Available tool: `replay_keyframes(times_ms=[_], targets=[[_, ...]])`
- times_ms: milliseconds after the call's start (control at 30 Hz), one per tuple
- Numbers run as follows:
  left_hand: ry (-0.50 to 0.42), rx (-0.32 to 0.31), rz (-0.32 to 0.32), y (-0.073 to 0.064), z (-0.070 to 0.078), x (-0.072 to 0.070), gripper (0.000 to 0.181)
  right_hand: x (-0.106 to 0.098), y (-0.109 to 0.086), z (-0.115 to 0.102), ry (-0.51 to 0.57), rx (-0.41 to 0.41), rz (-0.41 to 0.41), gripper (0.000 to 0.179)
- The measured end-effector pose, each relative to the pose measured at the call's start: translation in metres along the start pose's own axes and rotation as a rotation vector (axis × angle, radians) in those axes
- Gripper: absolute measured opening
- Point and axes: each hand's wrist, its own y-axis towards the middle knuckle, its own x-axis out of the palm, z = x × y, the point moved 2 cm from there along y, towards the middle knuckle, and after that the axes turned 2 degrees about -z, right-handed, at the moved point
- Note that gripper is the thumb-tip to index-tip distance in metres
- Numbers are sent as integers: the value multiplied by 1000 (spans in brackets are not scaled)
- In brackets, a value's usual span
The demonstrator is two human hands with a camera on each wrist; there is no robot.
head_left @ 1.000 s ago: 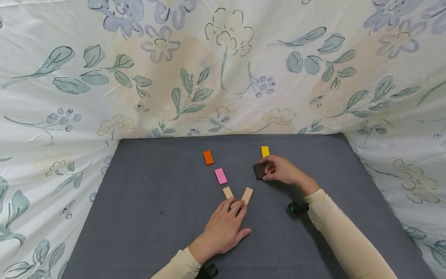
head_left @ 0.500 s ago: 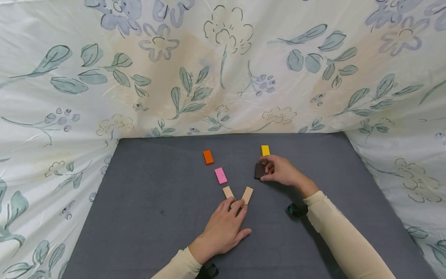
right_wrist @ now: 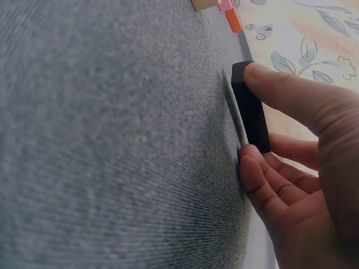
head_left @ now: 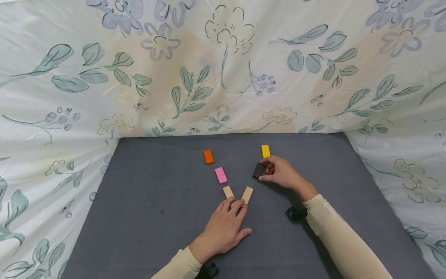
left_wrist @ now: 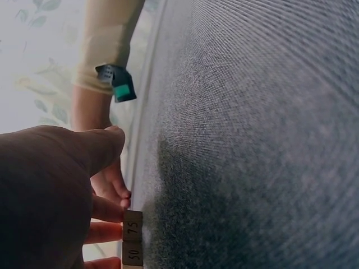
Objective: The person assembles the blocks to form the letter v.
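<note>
My right hand pinches a dark brown block by its ends, between thumb and fingers. In the right wrist view this dark block is tilted close over the grey cloth. My left hand rests its fingertips on the near ends of two plain wooden blocks, a left one and a right one, which form a V. The left wrist view shows block ends marked 75 and 50 at the fingertips. A pink block lies just beyond the left plain block.
An orange block lies farther back on the left, past the pink one. Just behind my right hand is a yellow block. A floral curtain borders the grey table at the back and sides.
The dark brown block has turned slightly in my right hand, its near end swinging left. My left hand and the other blocks have stayed in place.
</note>
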Motion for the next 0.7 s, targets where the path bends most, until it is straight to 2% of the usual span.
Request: replay_keyframes(times_ms=[433, 700], targets=[[-15, 1, -5, 0, -2, -2, 64, 1, -9, -10, -9, 26, 26, 61], [-27, -11, -7, 1, -1, -2, 64, 3, -12, -18, -20, -2, 38, 59]])
